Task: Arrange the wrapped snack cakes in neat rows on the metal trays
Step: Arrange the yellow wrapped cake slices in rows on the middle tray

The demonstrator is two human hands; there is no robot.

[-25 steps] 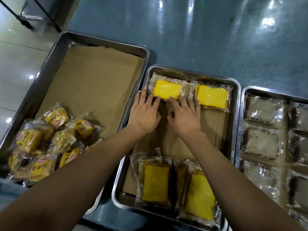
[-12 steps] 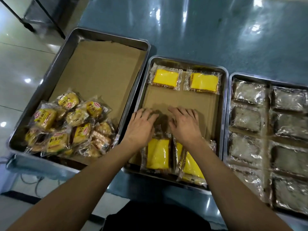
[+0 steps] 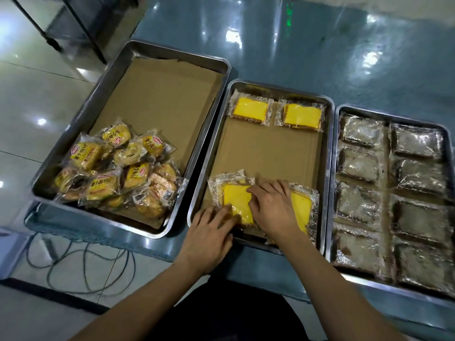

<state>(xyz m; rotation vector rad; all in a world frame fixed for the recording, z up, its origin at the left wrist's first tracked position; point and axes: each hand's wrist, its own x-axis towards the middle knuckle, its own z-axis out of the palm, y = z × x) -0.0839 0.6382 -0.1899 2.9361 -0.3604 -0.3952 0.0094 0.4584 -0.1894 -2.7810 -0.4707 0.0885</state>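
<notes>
The middle metal tray point(image 3: 206, 158), lined with brown card, holds two yellow wrapped snack cakes side by side at its far end, one on the left point(image 3: 250, 110) and one on the right point(image 3: 302, 116). At its near end lies a loose pile of yellow wrapped cakes point(image 3: 235, 198). My left hand point(image 3: 209, 232) rests at the near left corner, fingers on the pile's edge. My right hand point(image 3: 273, 207) lies on top of the pile, fingers pressing the upper cake's wrapper. Whether either hand grips a cake is unclear.
The left tray point(image 3: 157, 70) holds a heap of yellow-labelled bun packets point(image 3: 118, 168) at its near end. Dark wrapped cakes point(image 3: 394, 183) fill the right tray point(image 3: 331, 183) in two columns. All stand on a blue-grey tabletop point(image 3: 320, 45). Cables point(image 3: 86, 264) lie on the floor at the left.
Both hands have drawn back from the two cakes at the tray's far end to the pile at its near end. The view has pulled back and shows more of the table.
</notes>
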